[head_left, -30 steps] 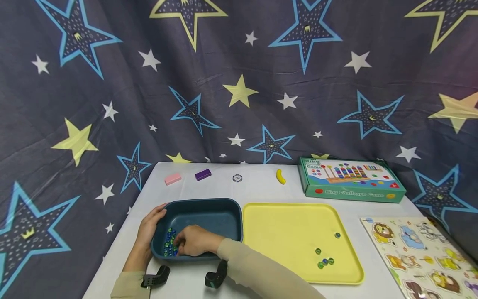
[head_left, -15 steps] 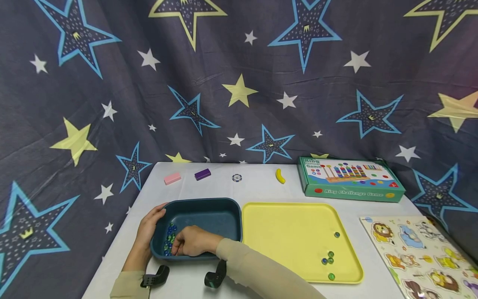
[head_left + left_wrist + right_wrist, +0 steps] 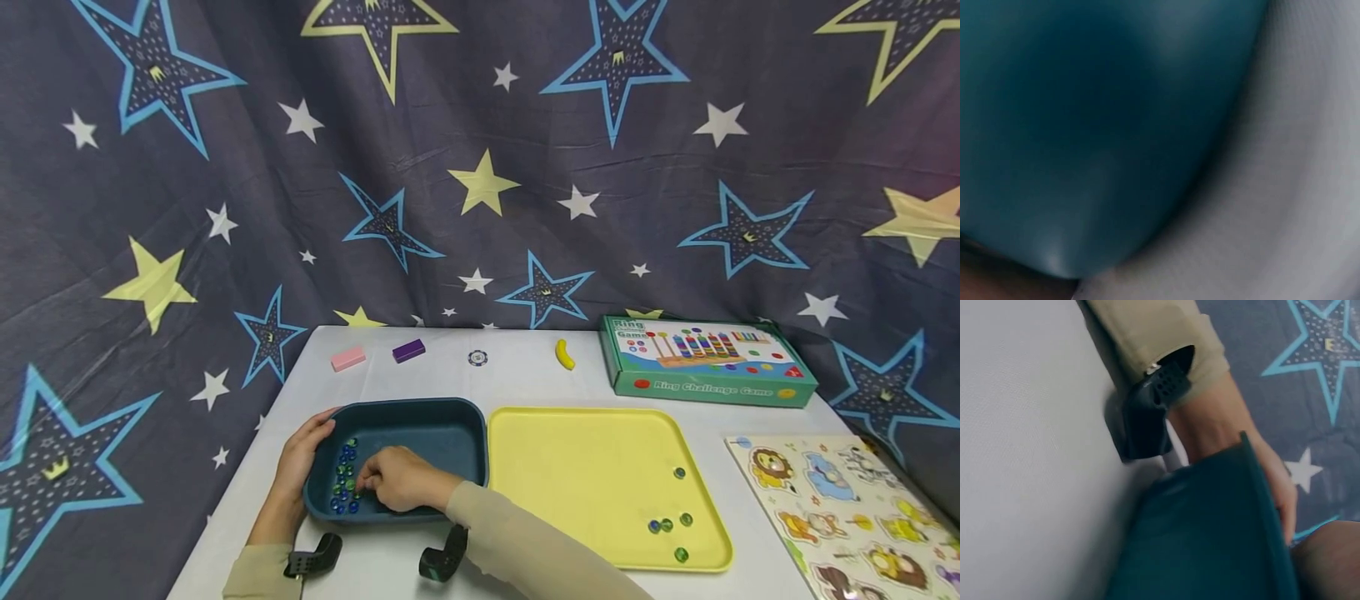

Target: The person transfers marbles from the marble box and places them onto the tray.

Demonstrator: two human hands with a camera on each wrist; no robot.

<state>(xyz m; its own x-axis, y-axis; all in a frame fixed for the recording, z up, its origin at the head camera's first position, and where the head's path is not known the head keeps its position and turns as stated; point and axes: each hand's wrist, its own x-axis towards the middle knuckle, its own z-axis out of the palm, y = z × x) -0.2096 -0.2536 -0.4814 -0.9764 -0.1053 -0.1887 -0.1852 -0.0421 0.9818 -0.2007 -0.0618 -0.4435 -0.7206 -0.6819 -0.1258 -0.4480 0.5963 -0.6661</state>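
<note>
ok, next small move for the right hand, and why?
I'd probably pinch one of the marbles and lift it: the right hand reaches inside the teal bin, at the marbles' edge, and the left hand holds the bin's left end. Can't tell whether a marble is already pinched.

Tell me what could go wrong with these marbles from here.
The right hand might scatter the loose marbles beside its fingertips. If the left hand shifts the bin, it may nudge the yellow tray right beside it, and the tray marbles could roll.
</note>
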